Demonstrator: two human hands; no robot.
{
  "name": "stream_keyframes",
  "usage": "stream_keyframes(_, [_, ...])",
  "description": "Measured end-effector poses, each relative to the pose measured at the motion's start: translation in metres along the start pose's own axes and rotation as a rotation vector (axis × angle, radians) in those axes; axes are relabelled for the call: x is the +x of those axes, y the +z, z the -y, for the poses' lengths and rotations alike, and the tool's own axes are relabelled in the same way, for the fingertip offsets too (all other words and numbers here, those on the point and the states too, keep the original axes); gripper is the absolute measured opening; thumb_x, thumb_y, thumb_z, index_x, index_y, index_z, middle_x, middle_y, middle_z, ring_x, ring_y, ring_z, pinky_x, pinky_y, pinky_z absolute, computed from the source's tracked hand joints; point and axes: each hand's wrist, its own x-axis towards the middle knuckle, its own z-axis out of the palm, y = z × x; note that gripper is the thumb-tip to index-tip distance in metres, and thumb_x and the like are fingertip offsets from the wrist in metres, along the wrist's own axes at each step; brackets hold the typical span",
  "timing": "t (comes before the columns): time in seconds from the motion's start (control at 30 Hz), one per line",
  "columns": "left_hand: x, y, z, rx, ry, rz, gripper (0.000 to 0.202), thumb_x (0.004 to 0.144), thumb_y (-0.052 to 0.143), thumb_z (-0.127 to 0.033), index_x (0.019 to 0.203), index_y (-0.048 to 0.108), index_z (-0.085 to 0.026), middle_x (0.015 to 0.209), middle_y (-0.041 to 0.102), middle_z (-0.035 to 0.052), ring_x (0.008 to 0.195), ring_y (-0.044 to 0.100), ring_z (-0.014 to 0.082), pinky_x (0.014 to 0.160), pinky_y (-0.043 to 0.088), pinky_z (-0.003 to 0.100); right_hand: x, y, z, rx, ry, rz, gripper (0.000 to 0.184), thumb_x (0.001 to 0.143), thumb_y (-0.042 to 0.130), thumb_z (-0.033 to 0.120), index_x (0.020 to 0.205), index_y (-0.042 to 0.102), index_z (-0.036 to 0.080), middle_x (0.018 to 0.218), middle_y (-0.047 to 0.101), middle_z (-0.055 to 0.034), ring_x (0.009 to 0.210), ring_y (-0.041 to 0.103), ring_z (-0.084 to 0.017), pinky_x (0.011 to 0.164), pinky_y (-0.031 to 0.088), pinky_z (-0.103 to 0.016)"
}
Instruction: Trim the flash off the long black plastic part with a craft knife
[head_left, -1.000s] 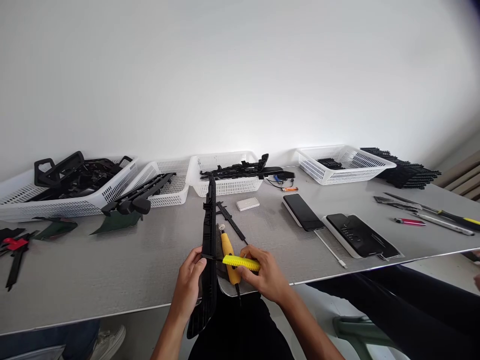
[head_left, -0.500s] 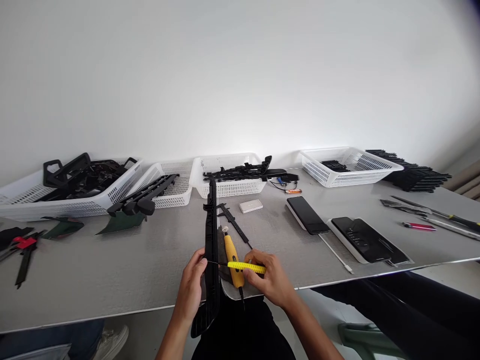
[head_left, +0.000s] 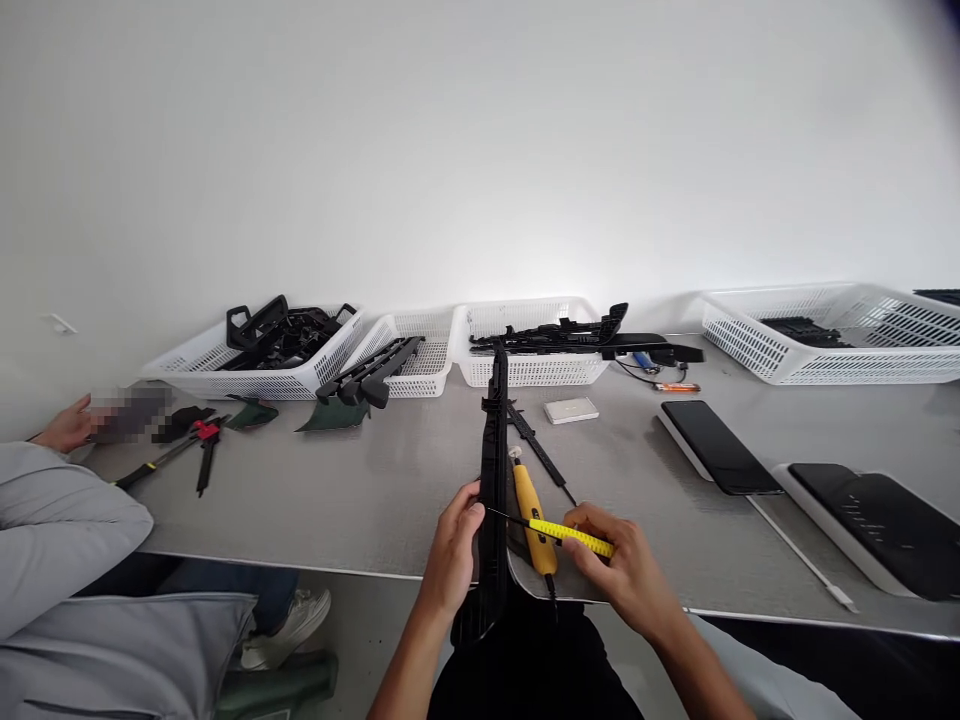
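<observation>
My left hand [head_left: 452, 550] is closed around the lower half of a long, narrow black plastic trim strip [head_left: 493, 450], which stands on end over the table's front edge. In my right hand [head_left: 616, 565] is a slim yellow-handled tool [head_left: 571, 536] with a thin dark shaft. Its tip points left and meets the strip near my left fingers; whether it touches or passes behind them I cannot tell. Under the yellow handle lies a yellow rotary tool [head_left: 534, 510] with a pale round head. A black caliper [head_left: 541, 450] rests behind it.
White baskets [head_left: 439, 385] of black plastic parts line the wall. A small white box [head_left: 571, 410], an orange-wrapped stick [head_left: 677, 388] and phones [head_left: 720, 445] on white blocks lie to the right. A co-worker's grey sleeve [head_left: 67, 530] reaches over the table's left, near red-and-black pliers [head_left: 206, 440].
The view has turned left, so everything shifts rightward and the co-worker on the left appears. My hands keep the same grip on the trim strip and the yellow-handled tool.
</observation>
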Motion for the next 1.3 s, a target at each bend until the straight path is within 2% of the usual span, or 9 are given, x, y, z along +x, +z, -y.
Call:
stream_keyframes(0.27, [0.0013, -0.0013, 0.0090, 0.003, -0.007, -0.039, 0.047, 0.107, 0.053, -0.053, 0.133, 0.075, -0.021, 0.128, 0.078, 0.0093, 0.132, 0.067, 0.0316, 0.120, 0.050, 0.040, 0.0003, -0.0022, 0.0002, -0.030, -0.025, 0.016, 0.041, 0.100, 0.058, 0.053, 0.081, 0.073, 0.020, 0.069, 0.060, 0.0011, 0.060, 0.050, -0.015, 0.059, 0.033, -0.029])
stream_keyframes(0.4, [0.0018, -0.0003, 0.0087, 0.007, 0.023, -0.019, 0.049, 0.108, 0.053, -0.055, 0.133, 0.075, -0.020, 0.127, 0.078, 0.0098, 0.129, 0.068, 0.0324, 0.116, 0.053, 0.041, 0.0001, -0.0018, 0.0002, -0.045, -0.044, 0.012, 0.039, 0.098, 0.060, 0.050, 0.077, 0.073, 0.020, 0.065, 0.059, 0.0011, 0.058, 0.048, -0.015, 0.057, 0.032, -0.029])
stream_keyframes(0.63, [0.0000, -0.0007, 0.0067, 0.016, 0.005, 0.014, 0.050, 0.111, 0.047, -0.054, 0.141, 0.072, -0.023, 0.135, 0.076, 0.0083, 0.127, 0.070, 0.0297, 0.117, 0.052, 0.040, -0.0039, -0.0003, 0.0001, -0.041, -0.029, 0.012, 0.040, 0.100, 0.059, 0.052, 0.082, 0.074, 0.020, 0.068, 0.060, 0.0008, 0.059, 0.049, -0.015, 0.057, 0.033, -0.028])
stream_keyframes(0.77, [-0.0001, -0.0009, 0.0072, 0.014, 0.025, 0.004, 0.049, 0.111, 0.048, -0.054, 0.139, 0.073, -0.022, 0.133, 0.077, 0.0084, 0.124, 0.071, 0.0298, 0.115, 0.054, 0.040, -0.0036, 0.0000, 0.0005, -0.058, -0.058, -0.003, 0.038, 0.099, 0.060, 0.051, 0.081, 0.073, 0.020, 0.067, 0.060, 0.0012, 0.058, 0.050, -0.015, 0.057, 0.034, -0.028])
stream_keyframes(0.97, [-0.0002, 0.0011, 0.0044, 0.025, 0.013, 0.006, 0.048, 0.111, 0.047, -0.052, 0.137, 0.073, -0.021, 0.135, 0.075, 0.0095, 0.130, 0.067, 0.0313, 0.114, 0.054, 0.040, -0.0032, -0.0006, 0.0013, -0.084, -0.073, 0.004, 0.034, 0.096, 0.061, 0.047, 0.077, 0.074, 0.021, 0.066, 0.063, 0.0007, 0.059, 0.055, -0.016, 0.058, 0.037, -0.029])
stream_keyframes(1.3, [-0.0013, 0.0022, 0.0032, -0.005, 0.022, 0.019, 0.046, 0.111, 0.047, -0.051, 0.135, 0.074, -0.022, 0.133, 0.076, 0.0080, 0.124, 0.070, 0.0291, 0.110, 0.055, 0.037, -0.0036, -0.0010, 0.0027, -0.091, -0.067, -0.014, 0.039, 0.098, 0.059, 0.050, 0.077, 0.072, 0.021, 0.065, 0.061, 0.0003, 0.058, 0.053, -0.016, 0.058, 0.037, -0.029])
